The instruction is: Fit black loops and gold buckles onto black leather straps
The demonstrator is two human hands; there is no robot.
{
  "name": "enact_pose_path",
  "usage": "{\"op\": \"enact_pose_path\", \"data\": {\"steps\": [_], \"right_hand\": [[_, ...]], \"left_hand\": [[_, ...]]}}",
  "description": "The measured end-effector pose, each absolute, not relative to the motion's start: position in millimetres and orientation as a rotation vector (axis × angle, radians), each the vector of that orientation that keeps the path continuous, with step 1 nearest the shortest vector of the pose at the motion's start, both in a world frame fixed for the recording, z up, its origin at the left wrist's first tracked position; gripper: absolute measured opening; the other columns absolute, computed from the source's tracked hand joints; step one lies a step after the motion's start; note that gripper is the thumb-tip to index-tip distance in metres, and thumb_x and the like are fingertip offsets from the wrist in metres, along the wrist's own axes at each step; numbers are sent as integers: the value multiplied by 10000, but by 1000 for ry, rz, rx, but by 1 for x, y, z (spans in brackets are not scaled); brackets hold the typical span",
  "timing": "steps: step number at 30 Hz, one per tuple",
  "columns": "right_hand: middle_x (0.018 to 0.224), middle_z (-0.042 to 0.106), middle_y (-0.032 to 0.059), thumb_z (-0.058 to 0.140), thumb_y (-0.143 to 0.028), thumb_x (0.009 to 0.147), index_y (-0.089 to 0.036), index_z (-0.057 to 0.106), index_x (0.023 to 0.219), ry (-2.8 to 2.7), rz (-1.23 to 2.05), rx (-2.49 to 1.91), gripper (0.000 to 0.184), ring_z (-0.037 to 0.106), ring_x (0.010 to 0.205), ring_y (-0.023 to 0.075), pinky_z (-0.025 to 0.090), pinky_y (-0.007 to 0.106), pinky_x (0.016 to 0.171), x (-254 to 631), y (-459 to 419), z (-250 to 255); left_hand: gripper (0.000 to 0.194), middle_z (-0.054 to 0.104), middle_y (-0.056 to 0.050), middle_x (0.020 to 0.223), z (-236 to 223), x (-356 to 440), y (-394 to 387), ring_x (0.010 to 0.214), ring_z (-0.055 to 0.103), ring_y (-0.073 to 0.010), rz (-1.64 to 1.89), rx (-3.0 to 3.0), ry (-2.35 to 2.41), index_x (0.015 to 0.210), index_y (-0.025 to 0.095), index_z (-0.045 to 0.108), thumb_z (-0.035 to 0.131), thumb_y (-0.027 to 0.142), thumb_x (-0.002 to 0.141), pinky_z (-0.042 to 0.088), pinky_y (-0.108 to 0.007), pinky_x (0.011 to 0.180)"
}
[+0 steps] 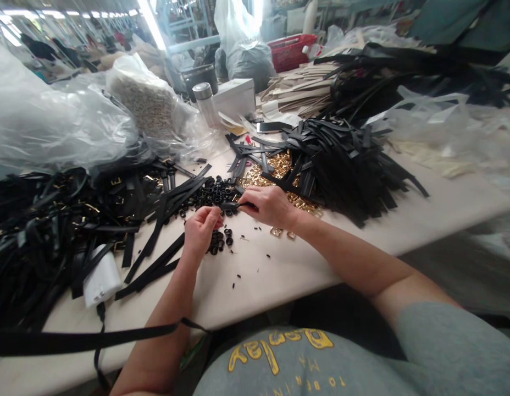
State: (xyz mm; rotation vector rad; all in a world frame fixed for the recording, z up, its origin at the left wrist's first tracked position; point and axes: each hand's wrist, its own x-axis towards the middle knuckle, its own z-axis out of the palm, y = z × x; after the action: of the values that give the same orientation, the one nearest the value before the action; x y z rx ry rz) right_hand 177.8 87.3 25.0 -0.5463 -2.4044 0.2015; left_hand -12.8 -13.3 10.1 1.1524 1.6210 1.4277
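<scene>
My left hand [202, 226] is closed, thumb and fingers pinched at the left end of a short black strap [230, 206]. The strap's other end is gripped by my right hand [269, 206], whose fingers curl around it. Just beneath and behind the hands lies a heap of small black loops [217, 190], and a smaller cluster of black loops [217, 242] sits beside my left hand. Gold buckles [275, 168] are piled behind my right hand. Finer detail of the strap between the fingers is too small to make out.
Black straps with buckles [102, 214] cover the table's left side, near a white power bank [101, 278] with a cable. A large stack of black straps [345, 165] lies to the right. Behind stand a bag of pellets [142, 99], a metal flask [205, 102] and a red basket [291, 52].
</scene>
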Motion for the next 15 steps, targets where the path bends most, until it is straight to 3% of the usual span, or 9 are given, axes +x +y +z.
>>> {"op": "enact_pose_path", "data": {"steps": [7, 15], "right_hand": [[851, 657, 20, 537, -332, 944, -167, 656, 917, -2409, 106, -465, 205, 579, 686, 115, 311, 248, 562, 174, 82, 17], [885, 674, 22, 556, -414, 942, -187, 664, 979, -2393, 239, -440, 254, 612, 738, 119, 356, 230, 594, 170, 80, 11]], "left_hand": [[449, 639, -13, 630, 8, -5, -8, 508, 572, -96, 1396, 876, 1461, 758, 140, 622, 797, 522, 600, 475, -194, 514], [380, 608, 13, 603, 7, 1, -12, 476, 538, -78, 1372, 892, 1355, 773, 151, 606, 780, 466, 651, 452, -176, 476]]}}
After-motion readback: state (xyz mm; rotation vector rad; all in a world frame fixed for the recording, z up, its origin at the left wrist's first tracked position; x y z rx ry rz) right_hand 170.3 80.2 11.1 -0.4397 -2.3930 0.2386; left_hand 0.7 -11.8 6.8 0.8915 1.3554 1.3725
